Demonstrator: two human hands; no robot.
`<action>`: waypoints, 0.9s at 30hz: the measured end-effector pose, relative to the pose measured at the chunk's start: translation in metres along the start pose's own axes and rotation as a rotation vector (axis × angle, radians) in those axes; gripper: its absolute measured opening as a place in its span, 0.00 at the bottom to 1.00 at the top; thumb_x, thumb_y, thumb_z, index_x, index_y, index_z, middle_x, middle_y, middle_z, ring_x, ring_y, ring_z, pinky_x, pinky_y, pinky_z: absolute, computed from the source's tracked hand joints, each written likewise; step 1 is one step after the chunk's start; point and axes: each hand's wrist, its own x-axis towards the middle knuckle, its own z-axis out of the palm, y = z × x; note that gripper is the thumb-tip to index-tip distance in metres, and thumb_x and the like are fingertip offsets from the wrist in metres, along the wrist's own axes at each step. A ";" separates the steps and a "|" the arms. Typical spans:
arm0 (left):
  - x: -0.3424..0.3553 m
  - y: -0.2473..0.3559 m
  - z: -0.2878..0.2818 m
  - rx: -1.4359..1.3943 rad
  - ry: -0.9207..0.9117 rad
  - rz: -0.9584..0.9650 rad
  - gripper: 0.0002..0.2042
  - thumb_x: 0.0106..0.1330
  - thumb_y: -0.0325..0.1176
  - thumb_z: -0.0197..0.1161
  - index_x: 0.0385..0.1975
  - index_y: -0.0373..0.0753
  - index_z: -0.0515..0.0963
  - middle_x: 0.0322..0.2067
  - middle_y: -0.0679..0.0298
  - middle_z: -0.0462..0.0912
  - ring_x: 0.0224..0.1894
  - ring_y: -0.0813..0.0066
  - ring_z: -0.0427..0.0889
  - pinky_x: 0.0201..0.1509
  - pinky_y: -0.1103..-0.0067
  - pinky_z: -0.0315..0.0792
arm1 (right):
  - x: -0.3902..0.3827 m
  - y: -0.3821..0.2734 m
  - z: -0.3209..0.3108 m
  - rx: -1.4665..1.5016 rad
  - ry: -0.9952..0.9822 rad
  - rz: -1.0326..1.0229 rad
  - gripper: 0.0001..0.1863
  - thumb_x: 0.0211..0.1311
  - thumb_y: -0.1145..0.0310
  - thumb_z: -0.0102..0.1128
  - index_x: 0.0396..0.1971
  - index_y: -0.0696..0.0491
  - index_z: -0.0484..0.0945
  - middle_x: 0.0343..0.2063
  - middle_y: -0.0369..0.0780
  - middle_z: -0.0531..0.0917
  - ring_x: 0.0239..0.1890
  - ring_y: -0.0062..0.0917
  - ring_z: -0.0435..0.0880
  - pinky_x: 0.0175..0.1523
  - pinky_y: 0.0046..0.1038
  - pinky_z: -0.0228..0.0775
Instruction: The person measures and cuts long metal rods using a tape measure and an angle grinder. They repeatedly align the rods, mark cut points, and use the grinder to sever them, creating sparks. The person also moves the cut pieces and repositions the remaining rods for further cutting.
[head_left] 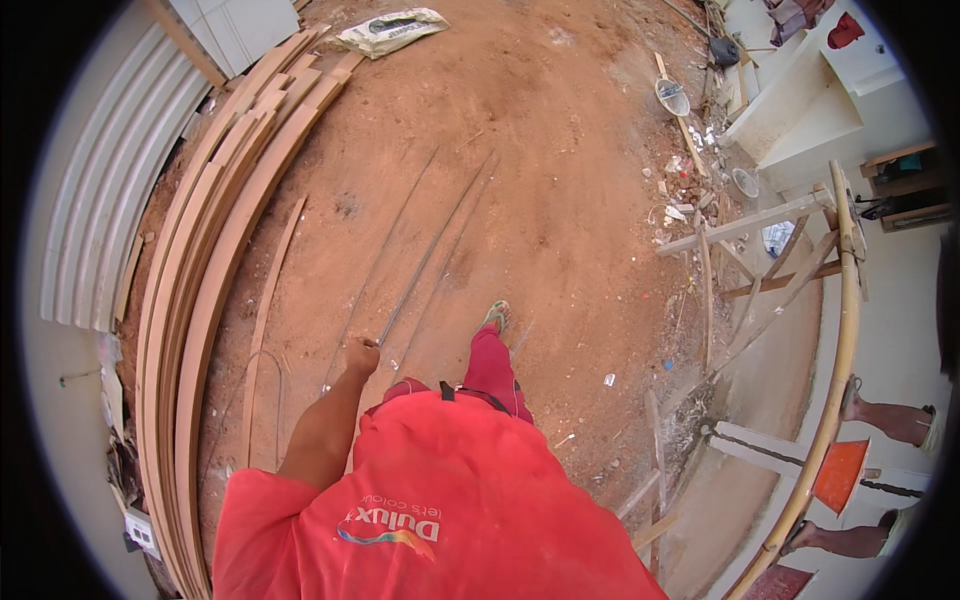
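My left hand [362, 355] is closed around the near end of a long thin metal rod [420, 270]. The rod slants away from me over the reddish dirt. On its left, a second thin rod or wire [380, 265] runs roughly parallel. A fainter dark line follows on its right; whether that is a shadow or another rod I cannot tell. My right hand is hidden from this view. One sandalled foot [497, 316] of mine is forward on the ground.
Long wooden planks [235, 230] are stacked at left beside corrugated sheets [110, 180]; a bent wire [280, 400] lies near them. A sack [392, 32] lies far off. At right stand a wooden scaffold [770, 220] with a bamboo pole [835, 400], a person's legs [890, 420], and rubble.
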 end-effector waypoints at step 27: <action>0.231 0.361 0.171 -0.709 0.109 -0.565 0.11 0.71 0.35 0.62 0.35 0.31 0.81 0.27 0.61 0.83 0.19 0.75 0.79 0.19 0.78 0.71 | 0.254 -0.957 -0.139 -0.633 -0.087 -0.613 0.10 0.73 0.66 0.62 0.34 0.58 0.80 0.25 0.37 0.82 0.20 0.17 0.80 0.22 0.22 0.71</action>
